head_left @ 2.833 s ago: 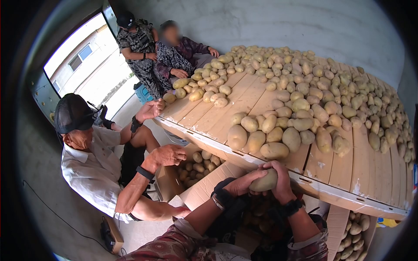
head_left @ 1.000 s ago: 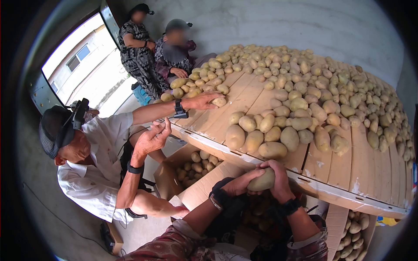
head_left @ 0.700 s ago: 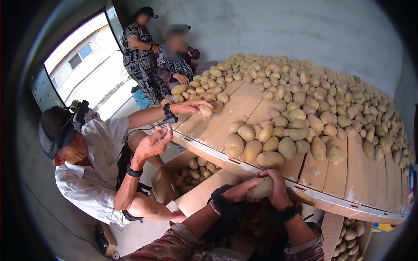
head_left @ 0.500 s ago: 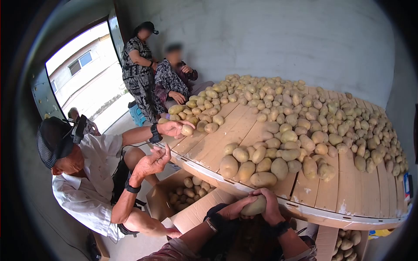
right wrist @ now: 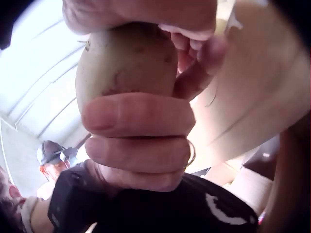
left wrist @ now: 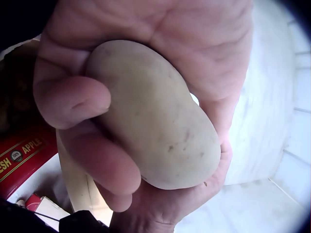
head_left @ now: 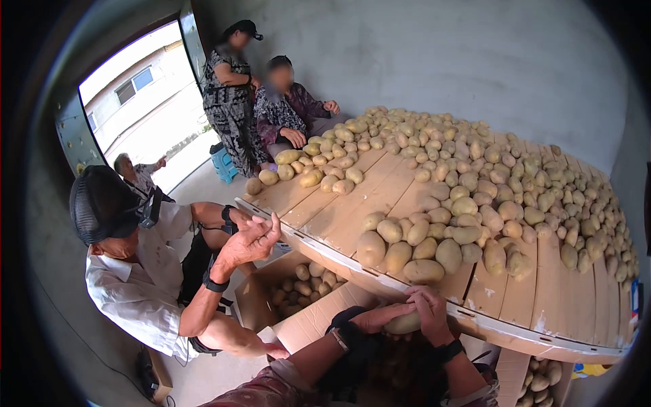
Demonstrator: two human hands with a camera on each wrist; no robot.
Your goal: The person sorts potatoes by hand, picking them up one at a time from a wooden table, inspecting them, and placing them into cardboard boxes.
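Both my hands hold one large, smooth, pale oval potato [head_left: 403, 325] just in front of the table edge. My left hand [head_left: 377, 319] grips it from the left. In the left wrist view, the left palm [left wrist: 209, 43] lies along the potato [left wrist: 150, 116] and the fingers curl over its side. My right hand [head_left: 432, 316] clasps the other side, covering much of the potato in the head view. The right wrist view has the right hand [right wrist: 141, 12] across the top of the potato [right wrist: 129, 65], with ringed left fingers [right wrist: 146, 116] wrapped below.
Many potatoes [head_left: 468, 183] cover the slatted wooden table [head_left: 325, 220]. Potato-filled cardboard boxes stand below it, one at left [head_left: 254, 295] and one at right [head_left: 512, 370]. A seated person [head_left: 146, 258] in a white shirt sits close at left; others are near the doorway.
The neighbour's far hand picked up a potato from the table and has drawn back to the table edge. My hands keep the same potato, the right hand now covering more of it. The view shifted.
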